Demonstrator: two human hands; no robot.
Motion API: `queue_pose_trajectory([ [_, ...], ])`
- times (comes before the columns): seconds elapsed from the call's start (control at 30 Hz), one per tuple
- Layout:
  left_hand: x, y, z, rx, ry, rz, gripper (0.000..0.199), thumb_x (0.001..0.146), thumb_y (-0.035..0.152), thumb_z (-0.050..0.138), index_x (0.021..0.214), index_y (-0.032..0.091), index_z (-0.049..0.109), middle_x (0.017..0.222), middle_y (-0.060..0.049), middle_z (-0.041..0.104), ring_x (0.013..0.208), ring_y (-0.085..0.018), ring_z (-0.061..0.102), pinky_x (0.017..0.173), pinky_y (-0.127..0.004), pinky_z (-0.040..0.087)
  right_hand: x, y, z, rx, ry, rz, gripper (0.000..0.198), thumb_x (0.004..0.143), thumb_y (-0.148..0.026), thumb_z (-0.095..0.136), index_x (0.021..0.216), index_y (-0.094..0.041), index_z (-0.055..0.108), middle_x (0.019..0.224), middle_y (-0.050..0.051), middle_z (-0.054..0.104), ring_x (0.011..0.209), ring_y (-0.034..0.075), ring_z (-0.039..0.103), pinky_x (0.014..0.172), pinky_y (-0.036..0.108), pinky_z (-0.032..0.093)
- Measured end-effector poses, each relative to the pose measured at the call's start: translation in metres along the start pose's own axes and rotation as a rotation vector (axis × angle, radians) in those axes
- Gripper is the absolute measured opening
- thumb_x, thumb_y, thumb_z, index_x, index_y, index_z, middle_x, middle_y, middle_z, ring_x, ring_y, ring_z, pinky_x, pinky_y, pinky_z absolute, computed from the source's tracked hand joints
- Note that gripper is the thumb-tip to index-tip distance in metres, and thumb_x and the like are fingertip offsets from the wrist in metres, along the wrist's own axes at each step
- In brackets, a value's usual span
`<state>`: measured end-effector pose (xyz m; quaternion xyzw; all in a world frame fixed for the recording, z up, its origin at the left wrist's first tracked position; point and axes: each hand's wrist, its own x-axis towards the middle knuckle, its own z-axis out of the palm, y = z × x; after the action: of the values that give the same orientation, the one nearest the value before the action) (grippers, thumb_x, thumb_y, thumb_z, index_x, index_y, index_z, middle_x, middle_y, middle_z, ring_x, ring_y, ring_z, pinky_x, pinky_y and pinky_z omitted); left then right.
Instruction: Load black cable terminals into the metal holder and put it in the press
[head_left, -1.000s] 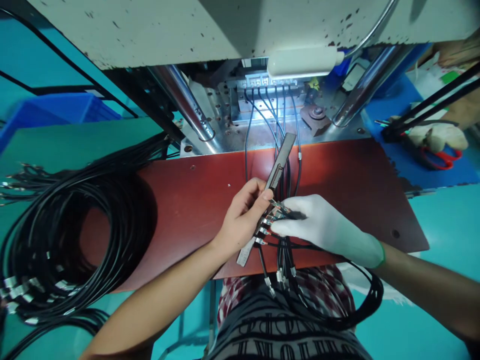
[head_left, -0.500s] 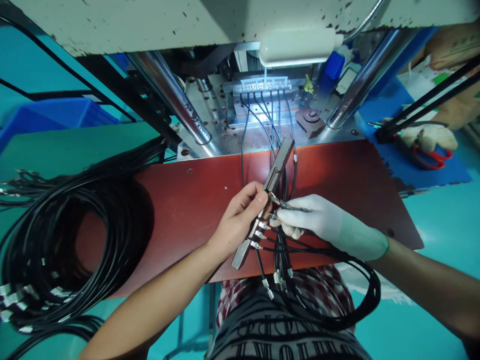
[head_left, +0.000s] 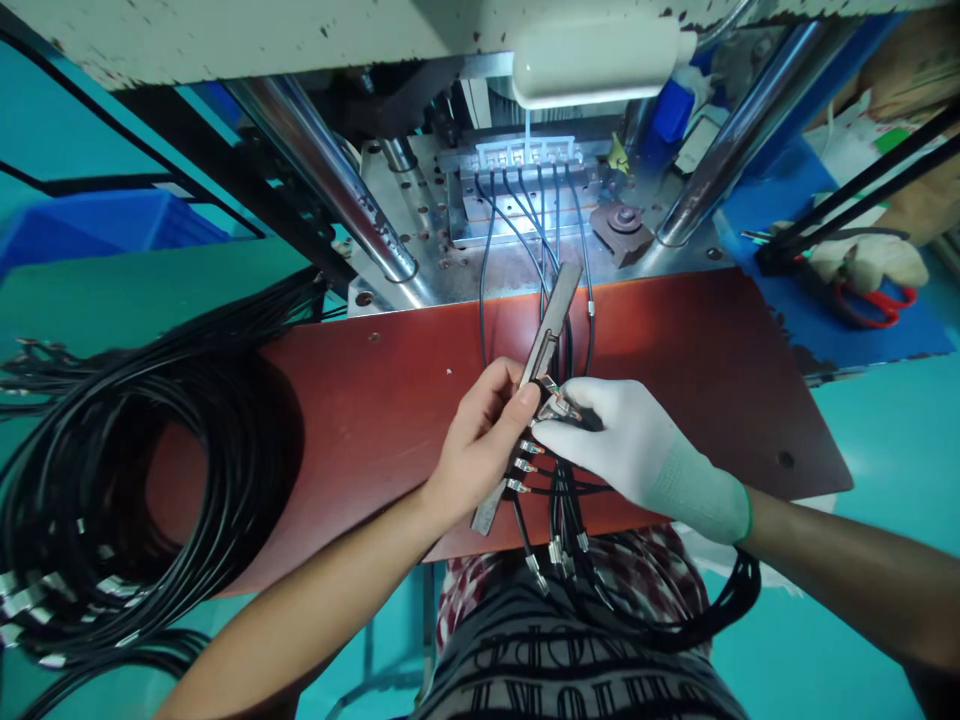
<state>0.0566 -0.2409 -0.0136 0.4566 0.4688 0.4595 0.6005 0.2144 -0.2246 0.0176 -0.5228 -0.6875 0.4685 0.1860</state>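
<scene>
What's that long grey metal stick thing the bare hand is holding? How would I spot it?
Find the big reddish-brown board in front of the machine. Above its middle, the bare left hand grips a flat grey metal bar that slants up towards the machine. Unlike the round black cables around it, it is stiff and straight, with small metal cable ends lined along its side.

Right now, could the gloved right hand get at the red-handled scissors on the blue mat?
Probably yes, but not at once: the right hand is pinching cable ends at the metal bar. The scissors lie far right, apart, with bare red board between.
</scene>
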Motion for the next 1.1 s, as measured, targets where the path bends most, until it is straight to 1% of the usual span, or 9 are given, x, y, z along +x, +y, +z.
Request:
queue_pose_trajectory([
  [0.13,0.0,0.002,0.0,0.079,0.025,0.034,0.028,0.09,0.042,0.057,0.078,0.018,0.048,0.069,0.003,0.046,0.063,-0.01,0.039,0.058,-0.022,0.033,0.002,0.003,-0.001,0.027,-0.014,-0.021,0.028,0.084,-0.035,0.059,0.066,-0.016,0.051,0.06,-0.005,0.044,0.059,0.008,0.037,0.052,0.022,0.029],
  [0.23,0.001,0.003,0.0,0.048,-0.006,-0.004,0.03,0.089,0.044,0.057,0.077,0.018,0.048,0.07,0.002,0.047,0.064,-0.01,0.04,0.059,-0.023,0.034,0.0,0.006,-0.01,0.002,-0.106,-0.019,0.027,0.086,-0.04,0.058,0.075,-0.016,0.062,0.067,-0.002,0.055,0.063,0.011,0.045,0.055,0.023,0.032],
  [0.33,0.002,0.003,-0.001,0.003,-0.024,-0.023,0.03,0.088,0.045,0.059,0.077,0.018,0.049,0.069,0.003,0.047,0.063,-0.009,0.039,0.058,-0.022,0.034,-0.004,0.006,-0.022,0.004,-0.168,-0.001,0.018,0.086,-0.031,0.058,0.092,-0.018,0.069,0.085,0.001,0.066,0.076,0.014,0.056,0.065,0.024,0.039],
  [0.43,0.003,0.002,-0.001,-0.044,-0.044,-0.053,0.03,0.088,0.045,0.059,0.077,0.019,0.048,0.066,0.004,0.046,0.058,-0.008,0.039,0.054,-0.021,0.033,-0.007,0.006,-0.026,0.008,-0.123,0.021,0.019,0.083,-0.029,0.061,0.097,-0.02,0.07,0.087,0.0,0.067,0.077,0.015,0.059,0.068,0.025,0.042],
  [0.57,0.003,0.0,-0.003,-0.093,-0.068,-0.094,0.03,0.087,0.046,0.059,0.078,0.019,0.049,0.064,0.005,0.047,0.053,-0.007,0.042,0.051,-0.02,0.034,-0.007,0.009,-0.023,-0.042,0.033,0.066,0.025,0.076,-0.04,0.069,0.087,-0.018,0.068,0.074,-0.001,0.065,0.066,0.013,0.054,0.058,0.024,0.038],
  [0.67,0.003,-0.001,-0.005,-0.13,-0.11,-0.122,0.03,0.088,0.046,0.059,0.079,0.019,0.05,0.066,0.005,0.048,0.053,-0.006,0.043,0.05,-0.019,0.035,-0.006,0.008,-0.021,-0.187,0.09,-0.002,0.029,0.082,-0.044,0.062,0.072,-0.017,0.063,0.063,-0.001,0.058,0.058,0.011,0.046,0.054,0.025,0.032],
  [0.77,0.004,0.0,-0.005,-0.184,-0.15,-0.149,0.029,0.088,0.046,0.058,0.081,0.018,0.051,0.068,0.004,0.05,0.053,-0.006,0.045,0.05,-0.018,0.036,-0.003,0.006,-0.021,-0.227,0.066,-0.074,0.035,0.089,-0.042,0.053,0.065,-0.017,0.057,0.058,-0.003,0.049,0.057,0.01,0.041,0.054,0.027,0.028],
  [0.93,0.003,0.0,-0.005,-0.214,-0.16,-0.193,0.029,0.087,0.046,0.06,0.084,0.019,0.051,0.068,0.004,0.051,0.052,-0.006,0.046,0.049,-0.018,0.036,0.002,0.005,-0.023,-0.031,-0.058,-0.031,0.03,0.089,-0.038,0.054,0.068,-0.017,0.056,0.062,-0.004,0.051,0.058,0.01,0.042,0.053,0.026,0.028],
  [1.1,0.003,0.001,-0.005,-0.047,-0.142,-0.117,0.031,0.087,0.047,0.059,0.08,0.019,0.05,0.067,0.004,0.048,0.055,-0.008,0.042,0.052,-0.02,0.035,0.005,0.005,-0.02,0.096,-0.085,-0.004,0.03,0.087,-0.035,0.055,0.064,-0.017,0.05,0.058,-0.004,0.049,0.057,0.009,0.043,0.051,0.025,0.028],
])
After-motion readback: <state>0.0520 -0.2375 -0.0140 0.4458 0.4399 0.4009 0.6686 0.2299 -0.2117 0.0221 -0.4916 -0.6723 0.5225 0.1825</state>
